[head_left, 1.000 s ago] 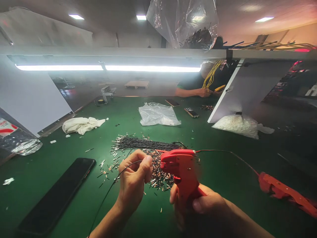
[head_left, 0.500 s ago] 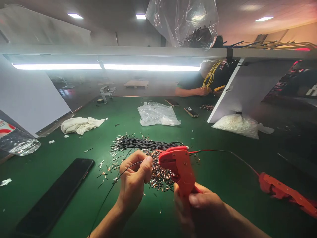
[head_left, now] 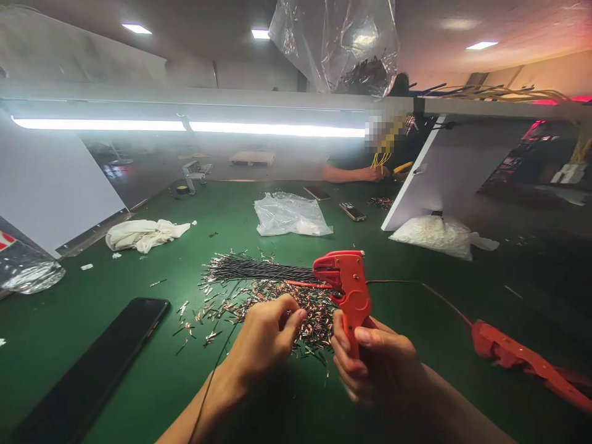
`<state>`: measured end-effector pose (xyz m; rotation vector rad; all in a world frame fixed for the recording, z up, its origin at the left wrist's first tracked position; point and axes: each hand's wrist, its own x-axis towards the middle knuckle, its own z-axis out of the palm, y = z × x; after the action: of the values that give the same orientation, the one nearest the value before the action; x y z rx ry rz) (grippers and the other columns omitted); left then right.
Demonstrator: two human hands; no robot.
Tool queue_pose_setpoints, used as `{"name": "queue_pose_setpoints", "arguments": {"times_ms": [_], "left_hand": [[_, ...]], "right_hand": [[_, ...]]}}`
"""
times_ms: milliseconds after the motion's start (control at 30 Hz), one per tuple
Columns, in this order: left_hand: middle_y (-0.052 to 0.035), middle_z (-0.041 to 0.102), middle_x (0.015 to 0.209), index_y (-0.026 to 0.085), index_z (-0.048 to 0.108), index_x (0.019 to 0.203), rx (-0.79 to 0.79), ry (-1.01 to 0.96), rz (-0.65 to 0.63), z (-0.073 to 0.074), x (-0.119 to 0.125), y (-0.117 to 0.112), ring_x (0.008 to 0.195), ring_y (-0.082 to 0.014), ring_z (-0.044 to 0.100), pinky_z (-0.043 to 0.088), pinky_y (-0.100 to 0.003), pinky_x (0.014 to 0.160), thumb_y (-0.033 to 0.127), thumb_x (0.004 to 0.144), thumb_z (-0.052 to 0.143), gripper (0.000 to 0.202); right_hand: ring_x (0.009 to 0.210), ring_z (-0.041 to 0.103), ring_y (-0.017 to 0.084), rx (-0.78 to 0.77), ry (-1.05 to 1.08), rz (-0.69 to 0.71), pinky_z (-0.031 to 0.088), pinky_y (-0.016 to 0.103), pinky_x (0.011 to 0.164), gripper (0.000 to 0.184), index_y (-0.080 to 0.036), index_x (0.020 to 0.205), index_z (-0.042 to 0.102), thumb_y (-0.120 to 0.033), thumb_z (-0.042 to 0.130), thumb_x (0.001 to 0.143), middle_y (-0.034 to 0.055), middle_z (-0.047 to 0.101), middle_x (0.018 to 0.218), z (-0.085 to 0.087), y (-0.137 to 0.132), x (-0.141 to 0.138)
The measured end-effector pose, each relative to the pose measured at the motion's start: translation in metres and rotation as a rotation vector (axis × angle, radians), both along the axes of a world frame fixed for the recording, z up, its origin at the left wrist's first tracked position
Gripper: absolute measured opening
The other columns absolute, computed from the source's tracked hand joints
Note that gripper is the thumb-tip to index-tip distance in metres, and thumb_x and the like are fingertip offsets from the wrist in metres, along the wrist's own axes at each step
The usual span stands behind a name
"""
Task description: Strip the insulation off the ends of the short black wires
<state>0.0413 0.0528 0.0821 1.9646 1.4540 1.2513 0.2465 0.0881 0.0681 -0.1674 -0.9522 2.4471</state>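
My right hand (head_left: 374, 357) is wrapped round the handle of red wire strippers (head_left: 354, 283), held upright with the jaws pointing left. My left hand (head_left: 272, 327) is closed in a pinch just left of them. A thin black wire (head_left: 226, 346) runs from behind this hand down along the forearm; its held end is hidden by the fingers. Beneath and beyond the hands lies a pile of black and copper wire scraps (head_left: 314, 308). Behind it rests a bundle of black wires (head_left: 259, 268) with stripped ends at the left.
A second red tool (head_left: 522, 357) lies at the right, a dark phone (head_left: 102, 357) at the left. Farther back are a white cloth (head_left: 145, 234), a clear plastic bag (head_left: 291, 213) and a bag of white bits (head_left: 432, 235). Across the table a co-worker's hand (head_left: 377, 172) holds yellow wires.
The wire strippers have risen and moved slightly right, away from my left hand. My left hand has turned and moved right and slightly down, its wire now trailing along the forearm.
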Motion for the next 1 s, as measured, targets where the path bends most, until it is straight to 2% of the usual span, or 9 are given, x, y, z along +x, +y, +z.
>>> {"name": "queue_pose_setpoints", "arguments": {"times_ms": [100, 167, 233, 267, 367, 467, 567, 633, 1000], "left_hand": [[0.0028, 0.046, 0.054, 0.017, 0.049, 0.058, 0.166, 0.088, 0.016, -0.003, 0.016, -0.017, 0.054, -0.0102, 0.036, 0.027, -0.025, 0.054, 0.017, 0.087, 0.059, 0.030], [0.0025, 0.048, 0.054, 0.018, 0.050, 0.061, 0.436, 0.217, -0.033, 0.001, 0.026, -0.029, 0.055, -0.0117, 0.038, 0.029, -0.027, 0.056, 0.012, 0.085, 0.058, 0.027], [-0.0051, 0.063, 0.075, 0.015, 0.062, 0.089, 0.666, 0.336, 0.102, 0.010, 0.027, -0.034, 0.075, -0.0176, 0.052, 0.040, -0.031, 0.069, 0.009, 0.085, 0.058, 0.008], [-0.0128, 0.068, 0.098, 0.012, 0.061, 0.107, 0.685, 0.404, 0.223, 0.014, 0.024, -0.031, 0.096, -0.0240, 0.055, 0.042, -0.037, 0.083, 0.011, 0.086, 0.058, 0.022], [-0.0161, 0.060, 0.131, 0.017, 0.046, 0.135, 0.448, 0.495, 0.414, 0.022, 0.005, -0.013, 0.123, -0.0294, 0.048, 0.030, -0.049, 0.100, 0.016, 0.091, 0.057, 0.045], [-0.0090, 0.068, 0.116, 0.023, 0.045, 0.135, 0.170, 0.232, 0.298, 0.019, -0.011, 0.004, 0.111, -0.0253, 0.057, 0.033, -0.048, 0.099, 0.022, 0.094, 0.053, 0.041], [-0.0032, 0.071, 0.091, 0.022, 0.058, 0.114, 0.008, -0.037, 0.170, 0.012, -0.014, 0.006, 0.083, -0.0178, 0.062, 0.045, -0.037, 0.082, 0.026, 0.097, 0.047, 0.021], [-0.0022, 0.069, 0.083, 0.020, 0.061, 0.101, -0.023, -0.106, 0.122, 0.010, -0.012, 0.004, 0.072, -0.0146, 0.061, 0.047, -0.030, 0.071, 0.029, 0.098, 0.044, 0.019], [0.0010, 0.062, 0.068, 0.017, 0.066, 0.082, -0.102, -0.257, 0.088, 0.015, -0.025, 0.010, 0.058, -0.0087, 0.051, 0.041, -0.020, 0.054, 0.032, 0.087, 0.060, 0.017]], "right_hand": [[0.046, 0.036, 0.007, -0.009, -0.095, -0.051, 0.035, 0.019, 0.046, 0.017, -0.016, 0.086, 0.057, -0.032, 0.053, 0.090, -0.0038, 0.043, 0.062, 0.004, 0.003, -0.002], [0.047, 0.036, 0.007, -0.011, -0.148, -0.073, 0.034, 0.019, 0.046, 0.019, -0.017, 0.082, 0.055, -0.034, 0.055, 0.089, -0.0041, 0.042, 0.062, 0.006, 0.005, -0.003], [0.047, 0.036, 0.008, 0.006, -0.162, -0.079, 0.034, 0.020, 0.046, 0.020, -0.017, 0.080, 0.054, -0.035, 0.056, 0.087, -0.0044, 0.041, 0.061, 0.006, 0.007, -0.002], [0.047, 0.037, 0.008, 0.016, -0.163, -0.076, 0.034, 0.020, 0.045, 0.020, -0.017, 0.081, 0.054, -0.036, 0.057, 0.086, -0.0045, 0.041, 0.061, 0.006, 0.007, -0.001], [0.045, 0.036, 0.008, 0.045, -0.166, -0.044, 0.034, 0.020, 0.043, 0.020, -0.017, 0.081, 0.054, -0.035, 0.060, 0.084, -0.0038, 0.044, 0.061, 0.002, 0.005, 0.000], [0.043, 0.036, 0.007, 0.064, -0.187, 0.008, 0.035, 0.019, 0.040, 0.023, -0.016, 0.080, 0.053, -0.036, 0.063, 0.082, -0.0035, 0.045, 0.061, -0.002, 0.000, -0.003], [0.041, 0.036, 0.006, 0.056, -0.196, 0.038, 0.037, 0.019, 0.038, 0.023, -0.015, 0.080, 0.053, -0.036, 0.063, 0.082, -0.0038, 0.045, 0.059, -0.005, -0.005, -0.007], [0.040, 0.036, 0.006, 0.045, -0.202, 0.055, 0.038, 0.019, 0.038, 0.023, -0.015, 0.080, 0.054, -0.036, 0.063, 0.081, -0.0038, 0.045, 0.058, -0.005, -0.007, -0.008], [0.038, 0.038, 0.005, -0.015, -0.131, 0.031, 0.042, 0.017, 0.037, 0.021, -0.015, 0.077, 0.054, -0.034, 0.064, 0.079, -0.0049, 0.046, 0.056, -0.006, -0.013, -0.012]]}}
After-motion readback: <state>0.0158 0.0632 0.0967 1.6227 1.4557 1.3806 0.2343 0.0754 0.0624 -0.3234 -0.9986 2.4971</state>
